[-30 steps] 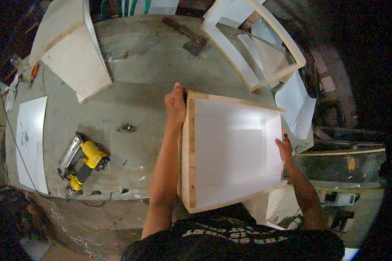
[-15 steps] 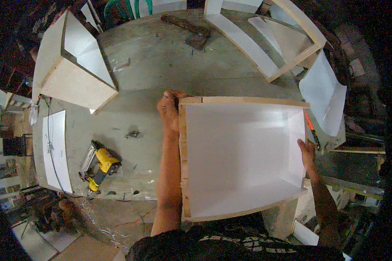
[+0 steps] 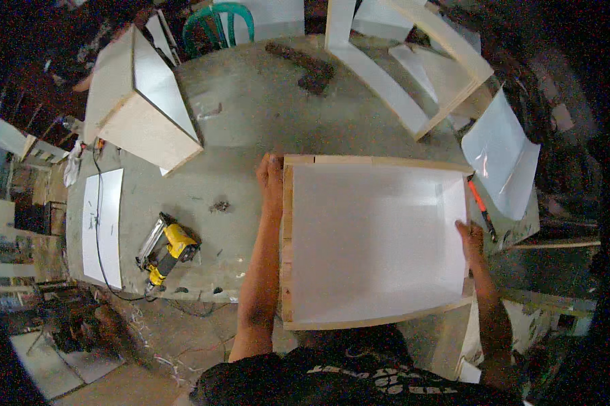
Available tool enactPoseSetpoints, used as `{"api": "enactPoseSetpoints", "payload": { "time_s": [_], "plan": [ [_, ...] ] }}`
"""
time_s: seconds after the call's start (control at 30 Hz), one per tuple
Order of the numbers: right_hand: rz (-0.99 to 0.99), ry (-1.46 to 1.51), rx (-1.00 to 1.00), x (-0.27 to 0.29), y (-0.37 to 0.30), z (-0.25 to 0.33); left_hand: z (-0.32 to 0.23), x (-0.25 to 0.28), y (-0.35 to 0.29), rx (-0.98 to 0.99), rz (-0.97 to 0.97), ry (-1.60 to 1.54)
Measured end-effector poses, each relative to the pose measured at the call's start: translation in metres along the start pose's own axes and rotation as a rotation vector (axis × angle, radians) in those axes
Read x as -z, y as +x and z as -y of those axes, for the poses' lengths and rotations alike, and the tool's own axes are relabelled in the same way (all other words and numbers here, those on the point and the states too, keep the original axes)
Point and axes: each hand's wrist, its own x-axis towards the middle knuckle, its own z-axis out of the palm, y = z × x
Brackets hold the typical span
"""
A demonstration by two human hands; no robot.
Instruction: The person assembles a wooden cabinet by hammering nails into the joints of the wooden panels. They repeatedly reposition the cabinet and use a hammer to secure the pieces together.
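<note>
A shallow wooden box (image 3: 376, 237) with a white inside lies with its open side up, over the near edge of the table and against my body. At its far left corner my left hand (image 3: 270, 177) grips the left side, fingers curled. My right hand (image 3: 472, 238) holds the right wall, the thumb over the rim and the other fingers mostly hidden outside. Just beyond that hand lies a slim orange and black tool (image 3: 481, 206).
A yellow and black nail gun (image 3: 171, 247) lies left on the table (image 3: 251, 115), its hose near a white strip (image 3: 102, 230). An open box (image 3: 149, 128) stands far left. A wooden frame (image 3: 379, 78) and translucent sheet (image 3: 501, 155) lie far right. Behind is a green chair (image 3: 218, 27).
The whole view has shifted a little, with table items now farther right on the left side. My left fingers have drawn in at the box's corner. Both hands still hold the box.
</note>
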Motion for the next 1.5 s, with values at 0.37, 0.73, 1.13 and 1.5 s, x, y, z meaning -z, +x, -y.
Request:
{"api": "enactPoseSetpoints", "payload": {
  "time_s": [0.37, 0.73, 1.13, 1.5],
  "plan": [
    [0.103, 0.251, -0.088, -0.003, -0.006, 0.021, -0.140, 0.039, -0.237, 0.395, 0.151, 0.247],
    [0.222, 0.706, 0.165, -0.020, -0.004, 0.011, -0.119, -0.049, -0.327, 0.198, -0.697, 0.366],
    [0.364, 0.627, 0.071, -0.050, -0.068, -0.030, -0.110, 0.004, -0.271, 0.227, -0.620, 0.458],
    [0.126, 0.556, 0.713, -0.049, -0.247, -0.040, -0.094, 0.105, -0.084, 0.076, -0.071, 0.592]
  ]
}}
